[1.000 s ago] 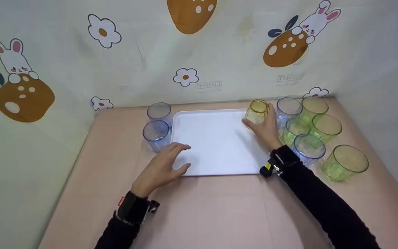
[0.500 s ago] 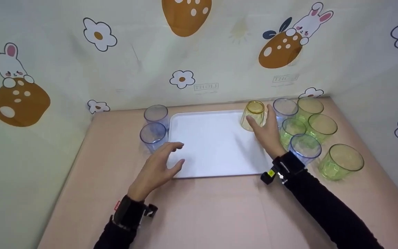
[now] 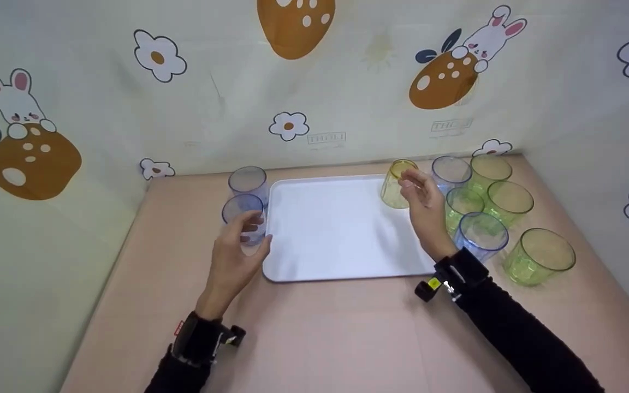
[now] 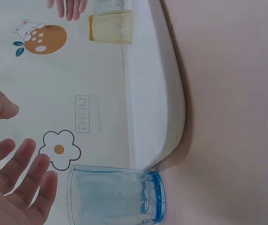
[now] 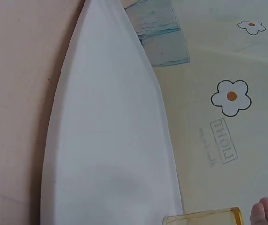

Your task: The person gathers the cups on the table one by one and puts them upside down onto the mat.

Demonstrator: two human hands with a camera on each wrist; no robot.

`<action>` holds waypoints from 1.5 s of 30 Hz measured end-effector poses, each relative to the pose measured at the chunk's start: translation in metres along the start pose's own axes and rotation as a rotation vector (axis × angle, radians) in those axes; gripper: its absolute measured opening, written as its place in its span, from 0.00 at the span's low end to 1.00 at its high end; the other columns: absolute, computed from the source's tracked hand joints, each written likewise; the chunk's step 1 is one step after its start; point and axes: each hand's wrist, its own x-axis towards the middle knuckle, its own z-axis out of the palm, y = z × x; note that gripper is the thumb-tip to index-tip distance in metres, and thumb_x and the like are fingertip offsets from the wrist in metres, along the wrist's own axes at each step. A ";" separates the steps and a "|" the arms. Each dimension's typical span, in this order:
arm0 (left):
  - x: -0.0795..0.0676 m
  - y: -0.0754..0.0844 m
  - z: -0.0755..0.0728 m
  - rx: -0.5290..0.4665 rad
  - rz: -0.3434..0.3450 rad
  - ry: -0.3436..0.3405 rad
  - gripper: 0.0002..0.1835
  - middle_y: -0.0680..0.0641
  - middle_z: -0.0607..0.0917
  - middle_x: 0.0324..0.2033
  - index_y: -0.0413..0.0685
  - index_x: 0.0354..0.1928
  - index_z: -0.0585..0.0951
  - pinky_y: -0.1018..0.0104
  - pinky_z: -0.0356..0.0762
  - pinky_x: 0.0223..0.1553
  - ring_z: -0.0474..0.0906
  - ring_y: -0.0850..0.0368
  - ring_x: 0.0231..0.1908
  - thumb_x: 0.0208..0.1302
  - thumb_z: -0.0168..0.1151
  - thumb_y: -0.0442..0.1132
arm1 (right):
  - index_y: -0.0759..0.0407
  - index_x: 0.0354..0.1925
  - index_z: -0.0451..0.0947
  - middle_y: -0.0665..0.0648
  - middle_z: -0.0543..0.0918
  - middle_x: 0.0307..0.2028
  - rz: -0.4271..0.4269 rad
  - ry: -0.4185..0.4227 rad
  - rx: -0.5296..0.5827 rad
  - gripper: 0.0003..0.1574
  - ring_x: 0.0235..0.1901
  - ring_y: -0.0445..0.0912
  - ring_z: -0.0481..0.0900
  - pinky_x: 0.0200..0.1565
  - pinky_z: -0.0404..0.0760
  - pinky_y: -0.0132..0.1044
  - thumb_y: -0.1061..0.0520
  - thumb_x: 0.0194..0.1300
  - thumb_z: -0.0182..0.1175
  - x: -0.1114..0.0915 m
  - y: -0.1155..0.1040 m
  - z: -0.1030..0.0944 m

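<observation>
My left hand [image 3: 232, 262] hovers at the tray's left side, thumb and fingers spread apart. In the left wrist view its fingers [image 4: 23, 178] stay clear of the upright blue cup [image 4: 112, 197]. A second blue cup [image 3: 247, 180] stands just behind that one. At the far right corner of the white tray [image 3: 336, 234], a yellow cup [image 3: 393, 191] rests upside down. Beside it is my right hand [image 3: 428, 213], fingers loosely bent and holding nothing; it partly covers the cup in the head view. The right wrist view catches only its fingertips [image 5: 267, 210] near the yellow cup [image 5: 204, 218].
To the tray's right stand several upright cups: a near blue cup [image 3: 482, 237], a far blue cup [image 3: 451, 170] and several green ones, including a green cup [image 3: 538, 262] nearest the front right. A patterned backdrop [image 3: 227, 98] rises along the pink table's [image 3: 336, 333] back edge.
My right hand has let go of the yellow cup, leaving it on the tray, and drawn back slightly with fingers bending. The left hand has moved left, closer to the front blue cup.
</observation>
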 end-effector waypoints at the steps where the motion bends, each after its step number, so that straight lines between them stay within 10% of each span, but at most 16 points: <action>1: 0.000 -0.001 -0.001 0.003 -0.002 0.018 0.27 0.43 0.84 0.48 0.37 0.60 0.77 0.52 0.82 0.44 0.81 0.45 0.47 0.59 0.73 0.30 | 0.79 0.65 0.64 0.77 0.71 0.59 0.016 -0.005 0.021 0.26 0.61 0.65 0.71 0.63 0.72 0.47 0.61 0.79 0.52 -0.001 0.000 0.000; 8: 0.003 -0.008 -0.001 0.091 -0.015 0.128 0.34 0.37 0.76 0.55 0.36 0.62 0.74 0.48 0.68 0.55 0.70 0.42 0.56 0.51 0.78 0.31 | 0.79 0.67 0.60 0.79 0.69 0.62 0.143 -0.071 0.140 0.31 0.63 0.70 0.68 0.62 0.74 0.51 0.55 0.81 0.51 -0.008 0.005 -0.005; 14: 0.007 -0.015 -0.001 0.162 -0.161 0.185 0.47 0.32 0.64 0.66 0.36 0.68 0.67 0.40 0.55 0.62 0.56 0.37 0.64 0.47 0.82 0.37 | 0.77 0.70 0.57 0.78 0.66 0.65 0.267 -0.119 0.231 0.35 0.65 0.68 0.67 0.64 0.71 0.51 0.51 0.81 0.50 -0.013 0.005 -0.001; 28: 0.014 -0.036 -0.003 0.038 -0.512 0.035 0.56 0.30 0.60 0.69 0.34 0.75 0.51 0.40 0.55 0.69 0.56 0.34 0.69 0.56 0.79 0.45 | 0.75 0.73 0.52 0.76 0.63 0.68 0.457 -0.151 0.371 0.38 0.67 0.67 0.66 0.67 0.67 0.53 0.48 0.82 0.46 -0.024 0.008 0.005; 45: 0.016 -0.039 0.000 -0.042 -0.597 -0.013 0.55 0.27 0.58 0.69 0.33 0.75 0.49 0.48 0.56 0.71 0.57 0.34 0.70 0.58 0.76 0.45 | 0.73 0.71 0.56 0.75 0.68 0.64 0.526 -0.126 0.397 0.33 0.64 0.65 0.69 0.65 0.70 0.51 0.50 0.83 0.45 -0.027 0.007 0.006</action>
